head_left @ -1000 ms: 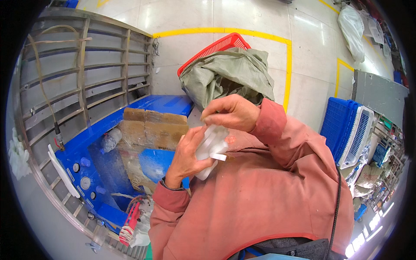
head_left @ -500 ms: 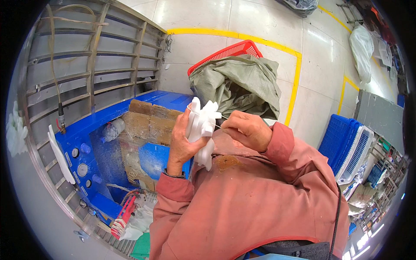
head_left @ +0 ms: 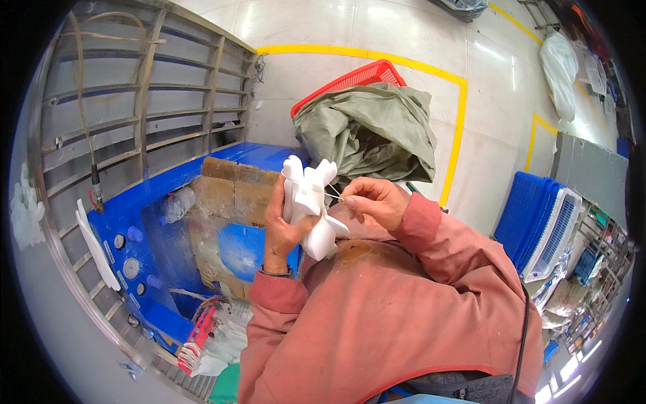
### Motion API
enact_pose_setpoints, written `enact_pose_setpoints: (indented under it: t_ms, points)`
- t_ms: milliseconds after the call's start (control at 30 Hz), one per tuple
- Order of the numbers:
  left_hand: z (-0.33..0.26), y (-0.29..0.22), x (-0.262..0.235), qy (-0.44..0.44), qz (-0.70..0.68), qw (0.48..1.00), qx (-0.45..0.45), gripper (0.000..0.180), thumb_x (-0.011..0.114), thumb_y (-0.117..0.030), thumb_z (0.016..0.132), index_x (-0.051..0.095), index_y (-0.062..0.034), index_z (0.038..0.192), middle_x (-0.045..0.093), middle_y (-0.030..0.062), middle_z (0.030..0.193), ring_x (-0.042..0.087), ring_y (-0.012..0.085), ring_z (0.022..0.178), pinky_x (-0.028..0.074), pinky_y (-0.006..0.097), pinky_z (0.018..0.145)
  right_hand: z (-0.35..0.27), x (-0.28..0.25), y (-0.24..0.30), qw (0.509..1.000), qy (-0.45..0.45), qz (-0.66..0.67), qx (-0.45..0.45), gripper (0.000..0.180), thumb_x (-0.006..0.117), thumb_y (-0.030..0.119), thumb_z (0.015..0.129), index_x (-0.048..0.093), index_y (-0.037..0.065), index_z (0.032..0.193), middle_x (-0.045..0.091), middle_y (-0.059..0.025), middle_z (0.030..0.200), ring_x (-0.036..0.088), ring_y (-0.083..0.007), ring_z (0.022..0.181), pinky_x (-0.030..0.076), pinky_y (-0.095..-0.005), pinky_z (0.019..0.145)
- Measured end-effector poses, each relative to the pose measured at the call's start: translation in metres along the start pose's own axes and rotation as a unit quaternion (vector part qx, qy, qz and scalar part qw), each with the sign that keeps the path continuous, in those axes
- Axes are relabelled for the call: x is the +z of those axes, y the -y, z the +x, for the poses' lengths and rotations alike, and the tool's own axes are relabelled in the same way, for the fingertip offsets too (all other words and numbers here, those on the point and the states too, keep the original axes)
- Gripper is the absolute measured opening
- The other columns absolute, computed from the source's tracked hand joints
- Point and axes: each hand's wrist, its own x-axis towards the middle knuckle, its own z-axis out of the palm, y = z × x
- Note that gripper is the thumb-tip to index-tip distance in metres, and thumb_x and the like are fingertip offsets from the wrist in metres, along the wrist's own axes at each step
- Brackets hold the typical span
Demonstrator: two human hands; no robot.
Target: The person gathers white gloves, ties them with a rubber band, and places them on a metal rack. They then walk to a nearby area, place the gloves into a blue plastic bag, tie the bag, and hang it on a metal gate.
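Observation:
My left hand (head_left: 280, 227) is wrapped round a bundle of white, smooth, rounded pieces (head_left: 308, 205), its thumb pressed on the near side. The pieces look like foam or plastic, and their exact kind I cannot make out. From the bundle a thin pale band or string (head_left: 332, 195) stretches to my right hand (head_left: 378, 204), which pinches its end between thumb and fingertips. Both hands are in front of my pinkish-red coat (head_left: 377, 303). Part of the bundle is hidden behind my left fingers.
Beyond my hands a grey-green sack (head_left: 363, 124) lies in a red basket (head_left: 346, 81). To the left are a blue machine (head_left: 145, 296) with gauges, cardboard (head_left: 229, 185) and a metal rack (head_left: 145, 101). Blue crates (head_left: 528, 212) stand at the right.
The bundle has turned and tilted in my left hand, showing broader faces. My right hand has shifted slightly left and lower, still pinching the band.

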Motion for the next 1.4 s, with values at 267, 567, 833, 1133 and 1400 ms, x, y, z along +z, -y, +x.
enact_pose_setpoints:
  t_ms: [267,567,833,1133,1400]
  points:
    - [-0.014,-0.006,0.004,0.049,-0.03,0.998,0.005,0.093,0.082,-0.01,0.072,0.038,0.0013,0.153,0.06,0.0136,0.135,0.061,0.0232,0.119,0.049,0.038,0.102,0.019,-0.023,0.045,0.67,-0.024,-0.561,-0.486,0.017,0.07,0.002,0.078,0.066,0.009,0.092,0.058,-0.0068,0.08,0.06,-0.0279,0.069,0.048,-0.0372,0.058]
    - [-0.024,-0.007,0.008,0.012,-0.032,0.999,0.003,0.094,0.085,-0.014,0.072,0.038,0.0024,0.152,0.057,0.0181,0.14,0.06,0.0259,0.122,0.047,0.039,0.104,0.025,-0.031,0.024,0.901,-0.006,-0.337,-0.274,0.006,0.066,0.005,0.092,0.065,0.006,0.097,0.059,-0.0045,0.08,0.058,-0.0156,0.068,0.046,-0.0305,0.058]
    - [0.01,-0.003,0.017,0.017,0.063,0.997,0.036,0.088,0.084,-0.017,0.076,0.042,0.0004,0.151,0.053,0.0198,0.144,0.054,0.0301,0.131,0.043,0.041,0.109,-0.011,-0.007,0.021,0.992,0.016,0.122,-0.021,0.011,0.057,0.016,0.104,0.059,0.006,0.106,0.061,-0.0022,0.078,0.055,-0.0079,0.059,0.042,-0.0224,0.047]
    - [0.029,-0.001,0.046,0.085,0.228,0.958,0.149,0.079,0.079,-0.022,0.08,0.047,-0.0073,0.151,0.059,0.0159,0.131,0.06,0.0329,0.118,0.048,0.042,0.1,-0.013,0.02,0.017,0.942,0.064,-0.262,-0.2,0.01,0.063,0.003,0.098,0.064,0.001,0.108,0.064,-0.0073,0.085,0.064,-0.0187,0.074,0.049,-0.0323,0.063]
    - [0.032,0.02,0.029,-0.002,0.094,0.994,0.058,0.08,0.084,-0.015,0.073,0.049,-0.0018,0.144,0.062,0.0126,0.126,0.062,0.0252,0.113,0.05,0.038,0.097,0.003,-0.004,-0.025,0.889,0.019,-0.388,-0.241,0.023,0.066,0.002,0.091,0.065,0.005,0.114,0.064,-0.014,0.095,0.065,-0.0315,0.084,0.053,-0.0374,0.073]
